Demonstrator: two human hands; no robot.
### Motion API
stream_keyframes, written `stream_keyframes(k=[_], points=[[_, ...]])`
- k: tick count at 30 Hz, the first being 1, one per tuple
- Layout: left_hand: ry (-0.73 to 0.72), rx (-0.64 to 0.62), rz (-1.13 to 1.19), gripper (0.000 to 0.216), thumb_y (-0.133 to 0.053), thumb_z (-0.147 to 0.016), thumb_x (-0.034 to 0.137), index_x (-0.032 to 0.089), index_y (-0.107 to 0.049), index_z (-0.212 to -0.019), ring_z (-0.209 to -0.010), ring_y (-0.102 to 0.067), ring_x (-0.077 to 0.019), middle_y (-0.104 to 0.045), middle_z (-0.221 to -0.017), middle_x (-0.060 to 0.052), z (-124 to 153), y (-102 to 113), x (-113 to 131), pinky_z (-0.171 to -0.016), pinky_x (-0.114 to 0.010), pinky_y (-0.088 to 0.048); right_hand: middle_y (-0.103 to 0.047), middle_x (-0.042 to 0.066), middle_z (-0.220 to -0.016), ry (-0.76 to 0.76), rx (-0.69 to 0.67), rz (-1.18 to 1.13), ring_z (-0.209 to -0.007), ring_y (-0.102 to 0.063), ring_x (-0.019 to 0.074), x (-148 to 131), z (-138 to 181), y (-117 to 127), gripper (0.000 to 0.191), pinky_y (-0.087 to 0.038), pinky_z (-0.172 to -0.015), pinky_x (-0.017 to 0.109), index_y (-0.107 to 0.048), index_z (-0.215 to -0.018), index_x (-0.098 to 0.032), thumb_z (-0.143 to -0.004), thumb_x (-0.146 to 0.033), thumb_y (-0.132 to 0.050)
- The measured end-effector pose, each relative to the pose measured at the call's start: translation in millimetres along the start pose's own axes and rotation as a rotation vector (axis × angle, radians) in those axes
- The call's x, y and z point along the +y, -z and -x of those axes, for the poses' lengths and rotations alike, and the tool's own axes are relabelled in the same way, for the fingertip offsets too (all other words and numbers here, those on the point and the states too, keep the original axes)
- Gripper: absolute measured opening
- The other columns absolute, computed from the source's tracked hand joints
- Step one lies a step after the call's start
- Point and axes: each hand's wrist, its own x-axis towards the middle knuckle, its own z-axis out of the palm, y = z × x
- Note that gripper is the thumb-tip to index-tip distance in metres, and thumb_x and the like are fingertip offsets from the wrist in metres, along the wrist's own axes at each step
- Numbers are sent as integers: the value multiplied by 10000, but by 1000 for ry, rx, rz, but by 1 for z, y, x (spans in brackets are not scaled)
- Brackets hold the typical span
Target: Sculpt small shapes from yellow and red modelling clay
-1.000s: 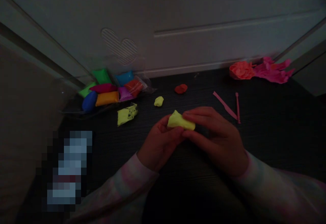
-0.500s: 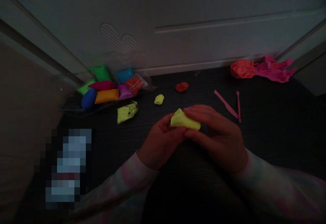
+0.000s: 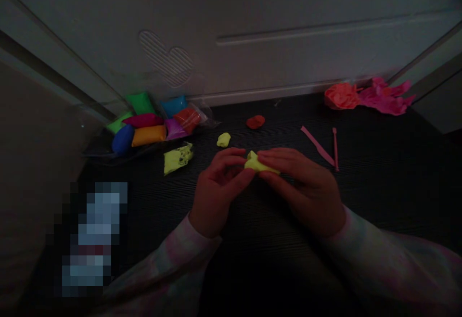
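A lump of yellow clay is pinched between both my hands over the dark ribbed mat. My left hand curls its fingers onto the lump's left end. My right hand covers the right part with fingers and thumb closed on it, so much of the clay is hidden. A smaller yellow clay bit lies just beyond my left hand, and a red clay bit lies further back.
Several coloured clay packets are piled at the back left, with an opened yellow wrapper in front of them. Two pink modelling sticks lie to the right. Crumpled orange and pink wrappers sit against the white wall panel.
My left fingers have come over the top of the yellow clay, and the lump shows less between my hands. Both hands have shifted slightly away from me.
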Motion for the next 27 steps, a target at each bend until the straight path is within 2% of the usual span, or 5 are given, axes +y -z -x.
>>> stream_keyframes(k=[7,14,27], points=[[39,-49,-122,91,-629,-655,174,226,-687,-703,-1007,-508,-168,-576,-1025,-13,2,0,3,-904,-326,-388,-641,26,-960,-15,4,3,-883,-584,150,1,-1,-2,238,-486,-783,316,-620,-948,-228,-714,-195,-596],[45,-51,-161,87,-630,-656,177,238,-686,-682,-1000,-514,-156,-581,-1019,-1,2,-1,4,-913,-315,-382,-650,10,-914,-28,-4,-16,-840,-590,136,1,-1,-2,182,-493,-742,303,-639,-886,-239,-724,-178,-584],[81,-62,-104,87,-626,-657,175,234,-684,-680,-972,-529,-153,-590,-989,-2,2,0,2,-912,-318,-381,-637,18,-916,5,4,-19,-850,-581,133,2,0,-3,166,-482,-746,301,-618,-869,-223,-722,-154,-583]])
